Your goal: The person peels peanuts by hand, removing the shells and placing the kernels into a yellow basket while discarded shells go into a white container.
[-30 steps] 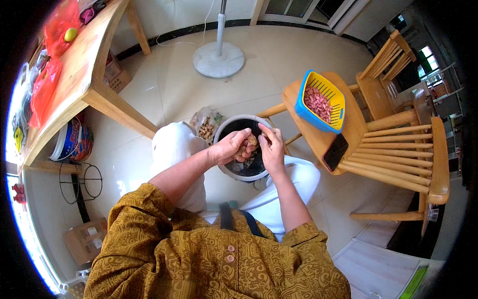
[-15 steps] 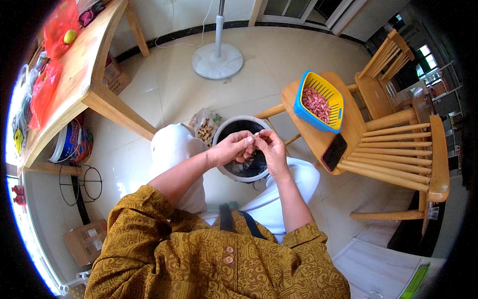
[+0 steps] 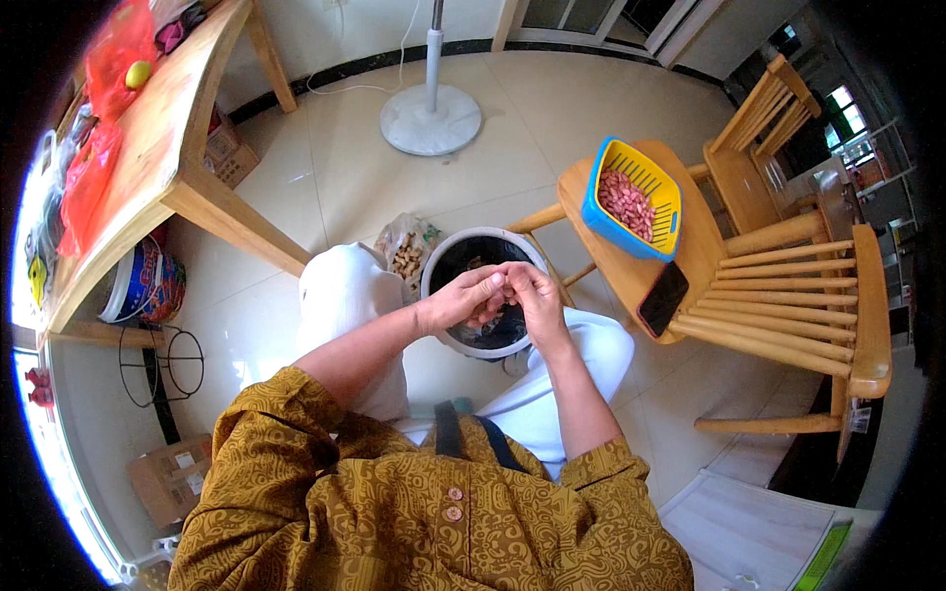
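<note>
Above a round bin (image 3: pixel 434 321) with a dark liner, my two hands meet at the fingertips. My left hand (image 3: pixel 471 298) is closed, thumb and fingers pinching a peanut that is mostly hidden. My right hand (image 3: pixel 532 295) pinches at the same spot, its fingers bent over the peanut. Shell pieces lie inside the bin below. Beside it on the left stands a clear plastic bag (image 3: pixel 407 246) of unshelled peanuts. To the right, a blue and yellow basket (image 3: pixel 613 229) holds pink peanut kernels (image 3: pixel 627 204).
The basket rests on a wooden chair (image 3: pixel 705 246), next to a dark phone (image 3: pixel 663 299). Another wooden chair (image 3: pixel 754 163) is behind. A wooden table (image 3: pixel 177 118) with red plastic bags (image 3: pixel 94 177) stands left. A round white stand base (image 3: pixel 431 123) is ahead on the tiled floor.
My right fingers have curled and tilted inward over the left fingertips, covering the pale tip that showed between them. Both hands stay above the bin.
</note>
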`<state>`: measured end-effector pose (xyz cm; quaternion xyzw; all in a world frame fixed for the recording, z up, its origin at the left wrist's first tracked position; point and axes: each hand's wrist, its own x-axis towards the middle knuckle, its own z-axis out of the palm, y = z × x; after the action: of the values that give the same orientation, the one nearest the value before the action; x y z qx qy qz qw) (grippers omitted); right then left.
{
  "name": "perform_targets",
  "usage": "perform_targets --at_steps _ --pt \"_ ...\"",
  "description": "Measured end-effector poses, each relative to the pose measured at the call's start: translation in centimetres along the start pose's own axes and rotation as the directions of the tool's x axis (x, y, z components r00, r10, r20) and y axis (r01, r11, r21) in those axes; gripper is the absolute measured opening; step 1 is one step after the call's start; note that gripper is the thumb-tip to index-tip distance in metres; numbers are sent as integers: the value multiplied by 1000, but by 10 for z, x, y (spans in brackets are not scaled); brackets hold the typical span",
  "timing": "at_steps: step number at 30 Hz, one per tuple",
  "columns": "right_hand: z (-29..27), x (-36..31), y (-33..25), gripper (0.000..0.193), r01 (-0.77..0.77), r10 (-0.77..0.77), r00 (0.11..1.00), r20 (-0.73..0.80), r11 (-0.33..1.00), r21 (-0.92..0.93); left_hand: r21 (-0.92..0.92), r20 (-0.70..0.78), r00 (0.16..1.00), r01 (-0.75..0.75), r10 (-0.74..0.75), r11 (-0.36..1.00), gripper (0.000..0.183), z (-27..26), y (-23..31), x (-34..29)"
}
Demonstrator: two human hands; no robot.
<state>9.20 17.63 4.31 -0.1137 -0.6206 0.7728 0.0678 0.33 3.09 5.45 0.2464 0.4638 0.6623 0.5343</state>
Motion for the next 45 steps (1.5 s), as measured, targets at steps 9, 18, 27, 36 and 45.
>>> perform_targets --at_steps 9,18,27,36,45 --pt "30 11 -4 30 125 -152 964 -217 983 -136 -26 -126 986 -112 107 993 31 -3 -17 10" --pt "43 12 -13 28 277 -357 913 -199 899 -340 -361 -143 988 -109 60 926 27 -2 -10 10" --pt "29 8 -17 26 223 -269 957 -111 922 -318 -224 -210 977 -20 -28 974 39 -6 -11 13" --pt "26 3 -15 11 386 -499 866 27 633 -671 195 -185 981 -29 66 980 44 -19 -13 12" --pt "20 -2 -2 36 217 -265 964 21 739 -638 738 -107 944 -136 313 661 49 -20 -9 6"
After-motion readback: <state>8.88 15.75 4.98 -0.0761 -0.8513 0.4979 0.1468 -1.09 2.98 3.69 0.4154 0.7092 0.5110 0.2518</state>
